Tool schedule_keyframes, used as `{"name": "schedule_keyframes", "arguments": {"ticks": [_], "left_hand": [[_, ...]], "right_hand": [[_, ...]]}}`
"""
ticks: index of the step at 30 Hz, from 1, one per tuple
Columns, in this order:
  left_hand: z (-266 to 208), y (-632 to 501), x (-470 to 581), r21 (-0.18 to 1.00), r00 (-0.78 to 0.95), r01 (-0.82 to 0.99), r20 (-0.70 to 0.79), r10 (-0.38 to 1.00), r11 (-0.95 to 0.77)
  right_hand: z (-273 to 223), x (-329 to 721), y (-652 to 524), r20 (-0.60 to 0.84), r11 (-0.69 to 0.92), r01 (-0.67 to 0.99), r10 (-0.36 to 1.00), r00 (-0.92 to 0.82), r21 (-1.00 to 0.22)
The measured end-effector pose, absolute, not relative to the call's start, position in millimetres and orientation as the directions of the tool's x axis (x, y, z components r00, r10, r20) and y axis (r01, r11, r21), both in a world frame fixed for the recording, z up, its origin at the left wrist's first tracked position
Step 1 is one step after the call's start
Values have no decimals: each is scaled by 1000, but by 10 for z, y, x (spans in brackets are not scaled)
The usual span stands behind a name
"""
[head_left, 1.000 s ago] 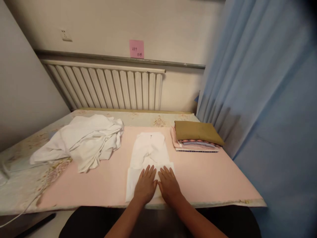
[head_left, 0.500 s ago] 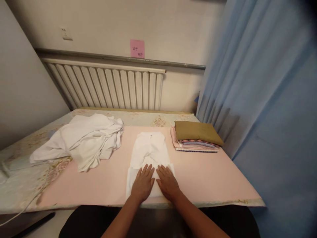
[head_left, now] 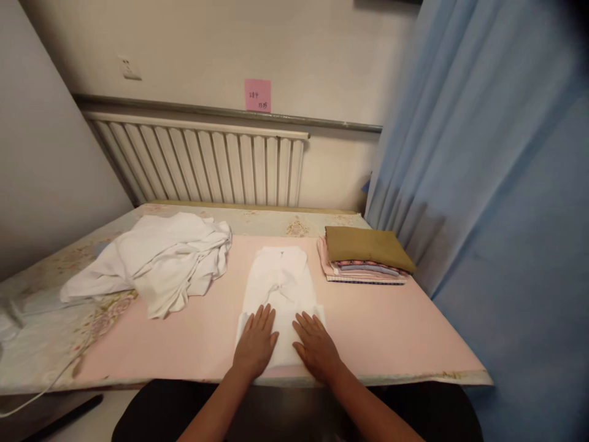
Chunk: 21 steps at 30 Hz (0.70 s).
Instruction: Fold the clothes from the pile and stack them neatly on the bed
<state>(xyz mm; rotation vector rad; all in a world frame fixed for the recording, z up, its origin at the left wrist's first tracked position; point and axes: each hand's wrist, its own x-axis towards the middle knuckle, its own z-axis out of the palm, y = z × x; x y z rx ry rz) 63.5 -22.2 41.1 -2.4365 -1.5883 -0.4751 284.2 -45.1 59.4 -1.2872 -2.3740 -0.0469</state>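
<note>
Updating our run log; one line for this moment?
left hand: palm-down on white garment; right hand: palm-down on white garment; folded stack: at right

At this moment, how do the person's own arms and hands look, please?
The left hand and right hand wear no gloves, and no rings are visible. The left forearm and right forearm show no sleeves, watch or cable; both narrow toward the wrist.
</note>
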Motion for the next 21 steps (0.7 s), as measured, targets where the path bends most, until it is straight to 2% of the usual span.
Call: {"name": "schedule_keyframes", "arguments": {"ticks": [5, 11, 21], "left_hand": [[396, -85, 663, 32, 208, 971, 364, 908, -236], [400, 51, 637, 12, 285, 952, 330, 900, -306], [398, 107, 598, 23, 309, 940, 359, 881, -339]], "right_hand": [[628, 2848, -465, 383, 569, 806, 789, -479, -163], [612, 2849, -450, 379, 570, 805, 789, -483, -162], [618, 2846, -448, 365, 563, 806, 800, -476, -184]]}}
